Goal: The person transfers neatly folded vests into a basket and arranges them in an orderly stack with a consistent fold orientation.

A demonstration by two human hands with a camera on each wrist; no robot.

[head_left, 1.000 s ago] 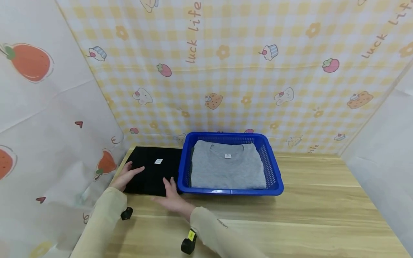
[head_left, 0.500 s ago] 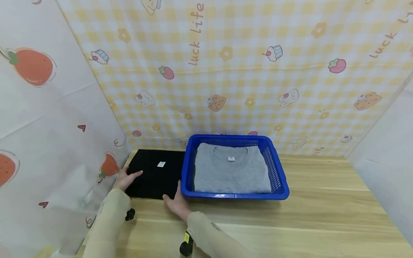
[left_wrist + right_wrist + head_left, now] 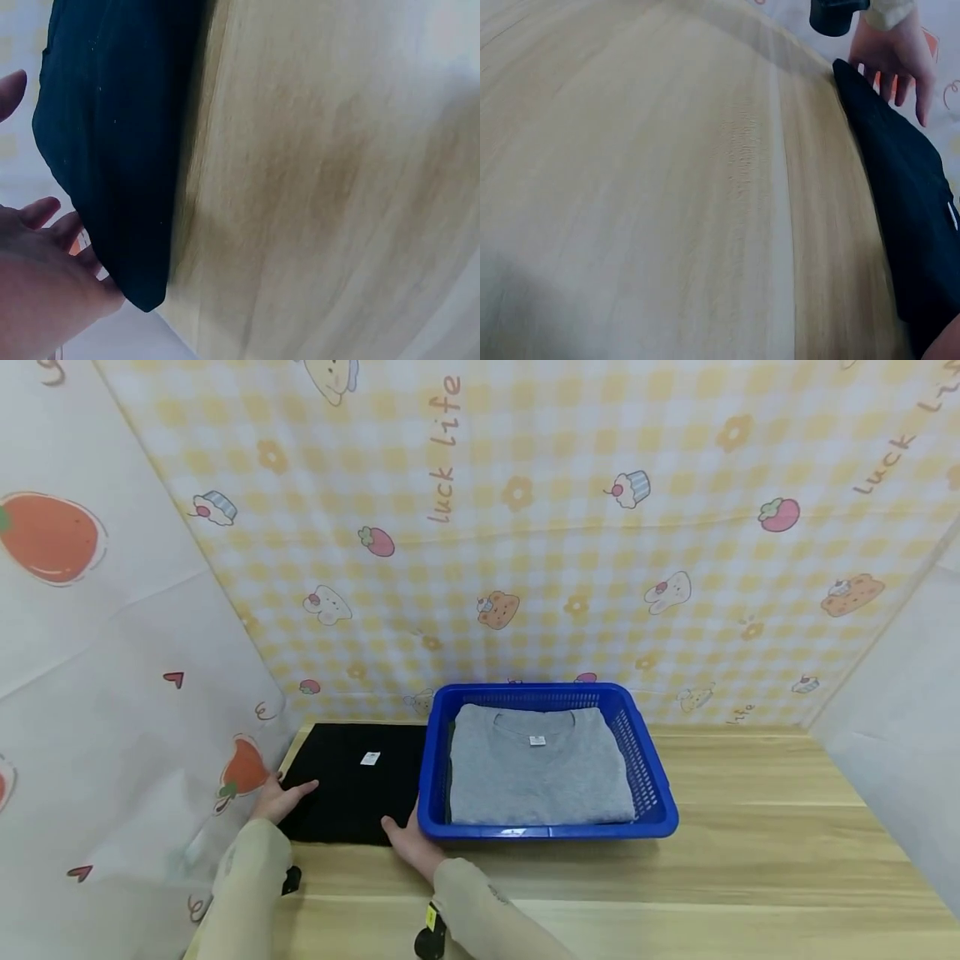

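Observation:
A folded black garment (image 3: 345,793) with a white label lies flat at the left end of the wooden table, most likely a shirt. My left hand (image 3: 277,799) is at its left edge, thumb spread toward the top. In the left wrist view the fingers of that hand (image 3: 56,255) touch the garment's side, loosely extended. At the front right corner is my right hand (image 3: 412,843), thumb extended by the black cloth and fingers partly hidden beside the basket. Only a sliver of the right hand (image 3: 946,343) shows in the right wrist view.
A blue plastic basket (image 3: 547,832) stands directly right of the black garment. Inside it lies a folded grey T-shirt (image 3: 540,781) with a white label. The wooden table (image 3: 750,835) extends to the right. A patterned cloth wall (image 3: 510,560) closes off the back.
Both hands have come down to the black garment's sides: the left at its left edge, the right at its front right corner. The head view has tilted slightly upward.

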